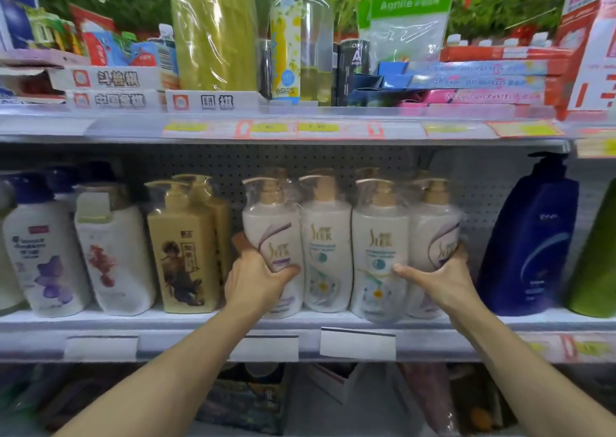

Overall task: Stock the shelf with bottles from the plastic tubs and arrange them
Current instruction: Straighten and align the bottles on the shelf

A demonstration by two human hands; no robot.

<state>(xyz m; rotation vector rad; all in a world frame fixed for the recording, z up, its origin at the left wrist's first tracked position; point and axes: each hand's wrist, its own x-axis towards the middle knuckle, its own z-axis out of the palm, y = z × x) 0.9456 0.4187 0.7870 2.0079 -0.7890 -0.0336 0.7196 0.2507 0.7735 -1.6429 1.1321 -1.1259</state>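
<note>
Several white pump bottles with gold tops stand in a row on the middle shelf (200, 323), their pumps wrapped in clear film. My left hand (256, 278) grips the leftmost white bottle (273, 233) of the row, thumb across its front. My right hand (440, 278) grips the rightmost white bottle (433, 233), its thumb reaching onto the neighbouring bottle (378, 236). Another white bottle (326, 240) stands between them. The row sits upright, bottles touching side by side. No plastic tub is in view.
Left of the row stand tan square bottles (183, 246) and white bottles with blue caps (43, 253). A dark blue bottle (530, 243) and a green one (596, 263) stand to the right. The upper shelf (300, 130) holds boxes and packets. Goods fill the lower shelf.
</note>
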